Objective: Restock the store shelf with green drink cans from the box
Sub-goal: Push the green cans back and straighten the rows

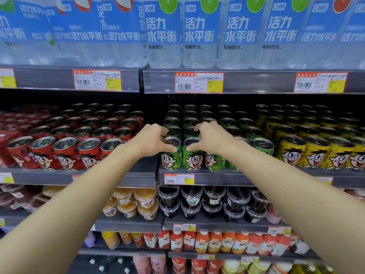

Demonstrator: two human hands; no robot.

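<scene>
Both arms reach forward to the middle shelf (207, 177), where the green drink cans (233, 127) stand in rows running back into the dark. The left hand (153, 140) curls over the front-left green can (171, 155), thumb low against its side near the rim and fingers (164, 131) hooked over the far edge of its top. The right hand (212, 138) mirrors it on the next green can (192, 157) just beside, thumb pressed to the can's side and fingers bent over the rim behind. The two gripped cans stand upright at the shelf's front edge, touching or nearly so; which cannot be told. More green cans sit to their right, partly hidden by the right forearm. Red cans (67, 147) fill the shelf to the left and yellow cans (316, 149) to the right, all printed with the same cartoon face. Above, large water bottles (199, 32) with blue labels stand over price tags (198, 82). Below are tubs of fruit cups (136, 204), dark lidded cups (213, 202) and orange-capped small bottles (217, 242).
</scene>
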